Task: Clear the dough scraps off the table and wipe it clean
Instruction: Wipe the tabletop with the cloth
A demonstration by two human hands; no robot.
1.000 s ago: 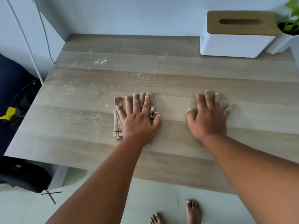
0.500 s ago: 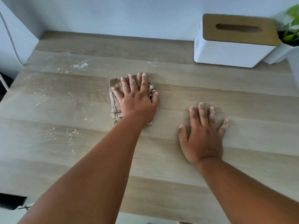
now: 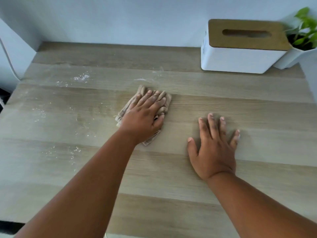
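Two hands work the pale wood-grain table (image 3: 188, 194): left hand (image 3: 145, 114) presses a folded beige cloth (image 3: 164, 100) flat-fingered mid-wipe, right hand (image 3: 214, 146) rests spread and empty, white flour specks (image 3: 81, 77) at upper left likely next.

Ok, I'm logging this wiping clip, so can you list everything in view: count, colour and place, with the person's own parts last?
table: one, light wood grain, fills most of the view
cloth: one, beige, bunched, centre of the table under the left hand
flour dust patches: several, white, scattered over the table's left half and far middle
tissue box: one, white with a slotted wooden lid, far right of the table by the wall
potted plant: one, green leaves in a white pot, far right corner beside the tissue box
cable: one, white, hanging by the wall at far left
left hand: one, flat, pressing on the cloth
right hand: one, fingers spread, resting flat on bare table, right of the cloth
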